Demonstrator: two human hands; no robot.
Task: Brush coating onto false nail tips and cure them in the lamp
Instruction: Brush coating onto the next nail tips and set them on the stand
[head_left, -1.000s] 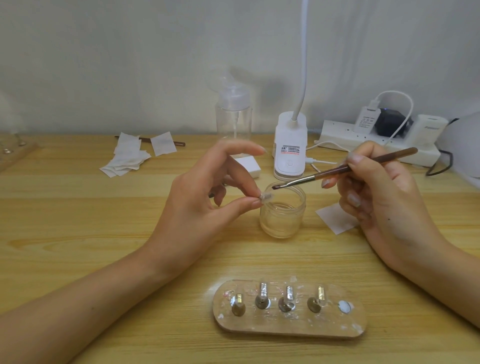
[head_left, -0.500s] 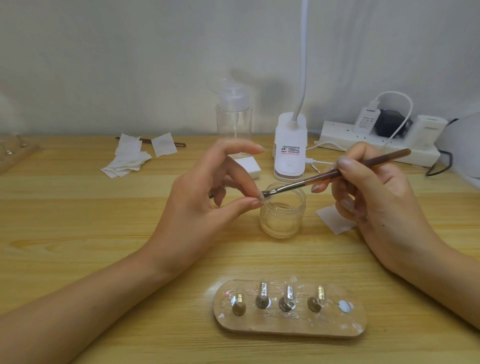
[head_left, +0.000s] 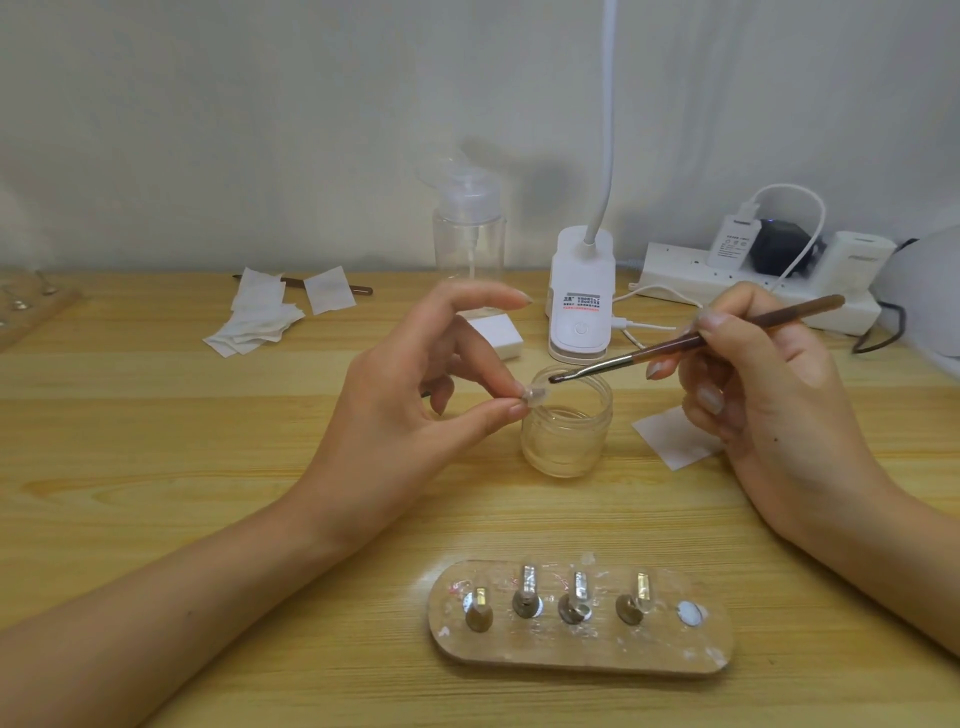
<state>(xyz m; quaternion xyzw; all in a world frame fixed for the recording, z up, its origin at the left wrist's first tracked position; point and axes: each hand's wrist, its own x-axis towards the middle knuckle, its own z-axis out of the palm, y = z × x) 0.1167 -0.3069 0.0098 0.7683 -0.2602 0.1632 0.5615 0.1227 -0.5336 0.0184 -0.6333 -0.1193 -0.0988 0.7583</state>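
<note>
My left hand (head_left: 410, 410) pinches a small clear false nail tip (head_left: 535, 396) between thumb and a finger, just left of the rim of an open glass jar (head_left: 566, 431). My right hand (head_left: 753, 395) grips a brown-handled brush (head_left: 691, 340); its bristles hover over the jar mouth, a short gap right of the tip. In front of me lies a wooden holder (head_left: 579, 647) with several metal stands carrying clear nail tips. At the far right edge a white curing lamp (head_left: 924, 291) is partly in view.
A white clip lamp (head_left: 582, 301) and a clear pump bottle (head_left: 469, 234) stand behind the jar. A power strip (head_left: 748, 288) with plugs sits at the back right. White wipes (head_left: 260, 317) lie back left, one wipe (head_left: 675, 436) by my right hand, a white block (head_left: 496, 335) behind my left.
The brush tip touched the nail tip half a second ago; it has since drawn back a little to the right, over the jar. My left hand stays in place.
</note>
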